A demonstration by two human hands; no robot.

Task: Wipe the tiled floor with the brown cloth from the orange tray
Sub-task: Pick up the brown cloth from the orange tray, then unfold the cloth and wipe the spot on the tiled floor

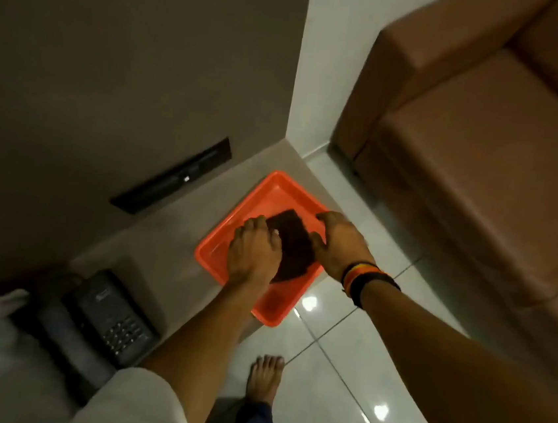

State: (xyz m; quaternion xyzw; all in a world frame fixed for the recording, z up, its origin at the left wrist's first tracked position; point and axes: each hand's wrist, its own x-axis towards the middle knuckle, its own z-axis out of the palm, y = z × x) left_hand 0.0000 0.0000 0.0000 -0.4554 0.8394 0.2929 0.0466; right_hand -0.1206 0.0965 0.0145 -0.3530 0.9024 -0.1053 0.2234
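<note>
Both hands, left (254,252) and right (339,243), are closing on the cloth (293,244) lying in the tray (270,310), so I am judging the floor (338,389) wiping not yet begun.

One orange tray (218,249), one brown cloth (293,244), two hands, one telephone (111,317), one sofa (484,146), one bare foot (265,378)

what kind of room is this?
Probably a hotel room or lounge: a desk telephone on a low ledge, a brown sofa and a glossy tiled floor. Could be a home.
</note>
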